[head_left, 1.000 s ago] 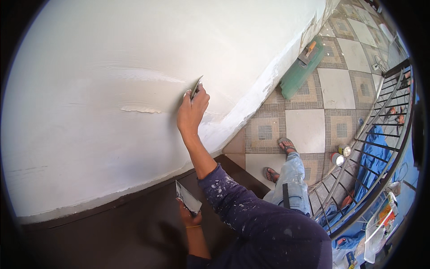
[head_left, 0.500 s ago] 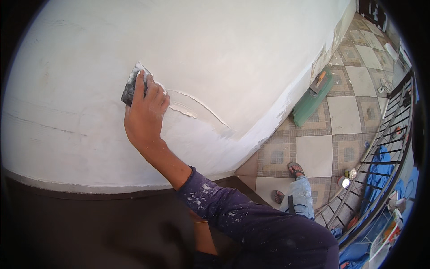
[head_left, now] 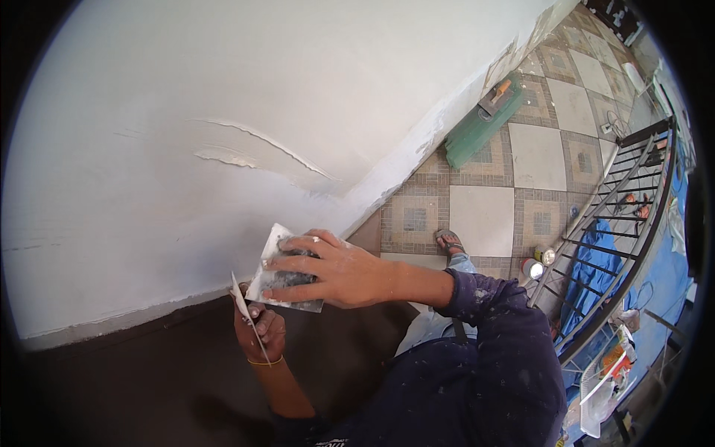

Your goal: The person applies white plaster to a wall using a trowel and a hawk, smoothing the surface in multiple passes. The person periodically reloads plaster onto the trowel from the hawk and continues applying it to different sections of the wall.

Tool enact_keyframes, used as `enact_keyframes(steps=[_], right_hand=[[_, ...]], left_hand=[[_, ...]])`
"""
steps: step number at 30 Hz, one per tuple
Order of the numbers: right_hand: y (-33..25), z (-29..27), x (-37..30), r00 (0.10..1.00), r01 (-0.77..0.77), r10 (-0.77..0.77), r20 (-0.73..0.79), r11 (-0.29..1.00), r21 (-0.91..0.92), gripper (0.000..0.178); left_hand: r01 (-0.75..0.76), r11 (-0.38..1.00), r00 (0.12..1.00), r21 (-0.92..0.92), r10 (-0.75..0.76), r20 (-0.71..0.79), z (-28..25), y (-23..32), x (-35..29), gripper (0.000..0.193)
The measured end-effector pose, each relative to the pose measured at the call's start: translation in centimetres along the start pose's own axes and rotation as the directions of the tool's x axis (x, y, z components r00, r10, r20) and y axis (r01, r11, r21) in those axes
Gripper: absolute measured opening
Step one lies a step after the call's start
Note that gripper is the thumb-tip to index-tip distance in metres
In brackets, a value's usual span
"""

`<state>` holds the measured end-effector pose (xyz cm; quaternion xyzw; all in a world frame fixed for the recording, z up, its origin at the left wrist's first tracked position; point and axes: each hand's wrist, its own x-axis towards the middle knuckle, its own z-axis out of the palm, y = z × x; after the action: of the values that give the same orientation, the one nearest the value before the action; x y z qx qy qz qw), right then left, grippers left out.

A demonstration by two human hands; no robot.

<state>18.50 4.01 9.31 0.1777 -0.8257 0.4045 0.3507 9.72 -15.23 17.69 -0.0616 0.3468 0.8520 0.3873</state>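
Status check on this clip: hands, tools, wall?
Right hand grips a flat blade. Left hand holds a second thin blade edge-on. Both blades meet below the white wall; fresh plaster ridge above. Nothing in the way.

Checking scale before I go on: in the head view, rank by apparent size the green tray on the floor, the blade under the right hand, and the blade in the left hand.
1. Green tray.
2. Blade under the right hand: close to the tray in apparent size and much nearer the camera, so this order is unsure.
3. Blade in the left hand: seen edge-on, a thin sliver.

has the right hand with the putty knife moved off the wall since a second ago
Yes. The right hand dropped from the fresh putty ridge on the white wall down to the left hand.
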Motion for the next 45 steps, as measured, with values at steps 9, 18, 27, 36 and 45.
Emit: enact_keyframes(steps=[9,18,27,36,45], right_hand=[[24.7,14.0,-18.3,-0.175,-0.189,0.968,0.179,-0.212,0.959,0.031],[33.8,16.3,-19.4,-0.226,0.022,0.948,0.225,-0.226,0.974,0.029],[26.2,8.7,-10.9,-0.003,-0.179,0.998,0.065,-0.065,0.982,0.022],[15.9,-0.4,3.2,0.23,-0.22,0.967,-0.105,0.156,0.963,0.026],[6.9,-7.5,15.5,0.333,-0.275,0.916,-0.223,0.32,0.906,0.016]], left_hand=[[-0.027,0.988,0.994,-0.153,0.043,0.099,-10.2,-1.2,0.8,0.039],[-0.021,0.965,0.999,-0.263,0.029,0.028,-17.7,-5.3,-0.6,0.038],[0.057,0.961,0.982,-0.27,-0.103,-0.16,-23.3,-8.9,1.9,0.045],[0.133,0.939,0.984,-0.317,-0.163,-0.068,-20.0,-11.4,4.9,0.04],[0.099,0.927,0.99,-0.362,-0.129,-0.061,-19.0,-12.4,6.2,0.05]])
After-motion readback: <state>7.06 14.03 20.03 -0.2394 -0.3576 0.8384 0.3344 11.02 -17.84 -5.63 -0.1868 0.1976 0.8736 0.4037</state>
